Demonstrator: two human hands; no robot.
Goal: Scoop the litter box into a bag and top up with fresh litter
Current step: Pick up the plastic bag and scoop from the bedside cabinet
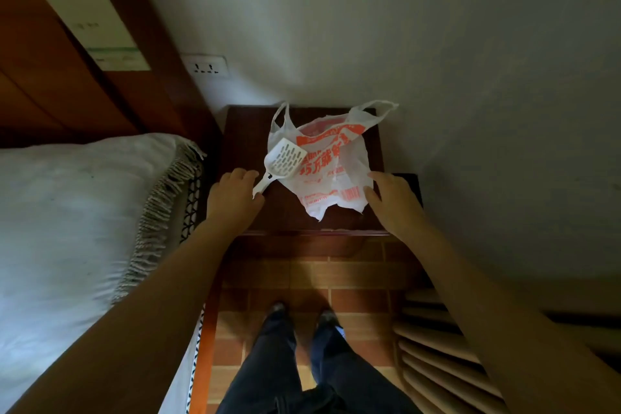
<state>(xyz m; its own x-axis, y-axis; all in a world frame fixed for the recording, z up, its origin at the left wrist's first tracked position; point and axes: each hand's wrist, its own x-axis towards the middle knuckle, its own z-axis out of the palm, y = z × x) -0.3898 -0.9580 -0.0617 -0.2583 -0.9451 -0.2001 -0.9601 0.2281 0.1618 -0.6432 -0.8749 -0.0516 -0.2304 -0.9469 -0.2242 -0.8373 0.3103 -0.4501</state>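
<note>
A thin white plastic carrier bag [336, 171] with orange-red print lies crumpled and flat on a dark reddish-brown wooden desk [285, 218] that stands against a pale grey wall [403, 27]. The bag's two loop handles point toward the far side, next to the wall. A white slotted plastic litter scoop [285, 158] rests on the left part of the bag, its bowl on the plastic and its narrow handle running off toward the near left onto bare wood.

The left hand [235, 193] sits at the end of that handle, with fingers and thumb loosely curved to either side of the tip. I cannot tell whether they are actually pinching it. The right hand [393, 198] is spread wide at the bag's right edge, with its fingers relaxed and its thumb tip just at the plastic, holding nothing.

To the left is a bed with a white cover [67, 212] and a grey fringed blanket [164, 198] hanging over its edge, with a brown wooden headboard [50, 77] beyond it. A white wall socket [205, 66] is set into the wall at the far left. The person's legs in dark trousers [268, 363] stand on a brick-coloured tile floor [353, 279], and a slatted wooden panel [437, 353] lies at the near right.
</note>
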